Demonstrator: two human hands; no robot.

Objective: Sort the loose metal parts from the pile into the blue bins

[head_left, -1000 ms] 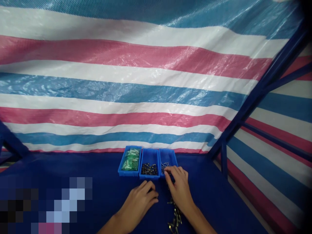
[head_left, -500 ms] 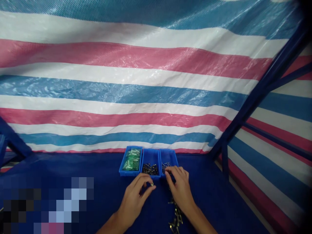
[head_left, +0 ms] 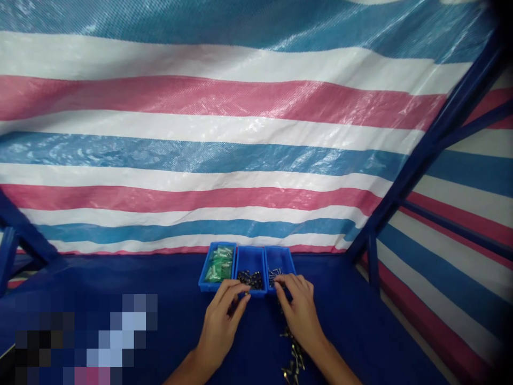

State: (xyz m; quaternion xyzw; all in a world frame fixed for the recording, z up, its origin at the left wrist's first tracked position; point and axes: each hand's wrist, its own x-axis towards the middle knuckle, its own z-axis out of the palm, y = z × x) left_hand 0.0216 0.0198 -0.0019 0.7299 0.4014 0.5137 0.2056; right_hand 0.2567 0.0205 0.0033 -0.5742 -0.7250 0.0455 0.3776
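Note:
My left hand (head_left: 221,321) pinches a small brass-coloured metal piece (head_left: 247,292) between thumb and index finger, just in front of the middle blue bin (head_left: 251,258). That bin holds dark and brassy small metal parts (head_left: 250,279). At the front of the right blue bin (head_left: 279,256), which contains thin silvery screws or pins (head_left: 274,274), my right hand (head_left: 298,302) has its thumb and index tips close together. Whatever they may hold is too small to make out. Below and partly behind the right hand lies a line of brassy parts with thin shanks (head_left: 297,357).
The left blue bin (head_left: 205,282) holds green and clear small packets (head_left: 219,263). All three bins stand side by side on the dark blue table (head_left: 132,278). Striped sheeting (head_left: 240,128) hangs behind, with a blue metal frame (head_left: 425,144) at right. The lower left is pixelated.
My left hand has lifted the small brassy piece slightly up and toward the middle bin. My right hand stays at the right bin. The view has shifted a little.

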